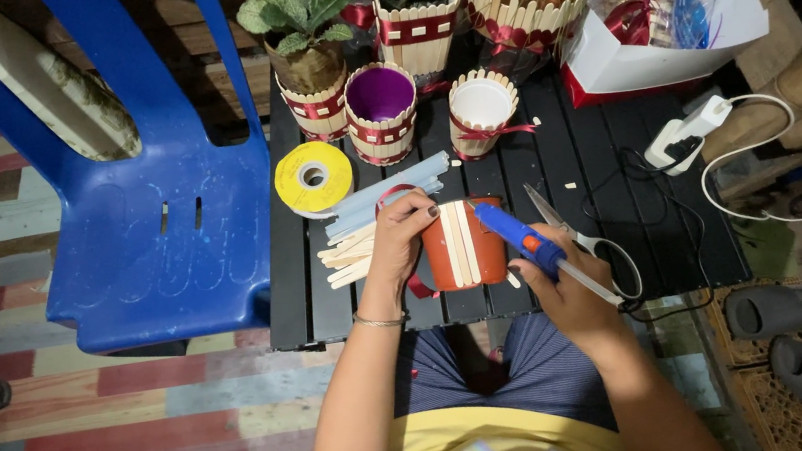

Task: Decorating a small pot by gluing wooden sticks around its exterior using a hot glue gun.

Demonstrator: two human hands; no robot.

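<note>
Black slatted table (538,190) over a striped floor. Nearest, the right hand (569,282) is wrapped around a blue glue gun (521,234), its nozzle at an orange cup (464,245). The left hand (401,241) pinches the cup's rim, fingers curled tight. Sticks (350,260) lie just left. Beyond stand a tape roll (313,177) and stick-clad pots (382,112).

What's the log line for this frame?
left hand: holds orange pot | right hand: holds blue glue gun | sticks on pot: two | scissors: on table
</note>
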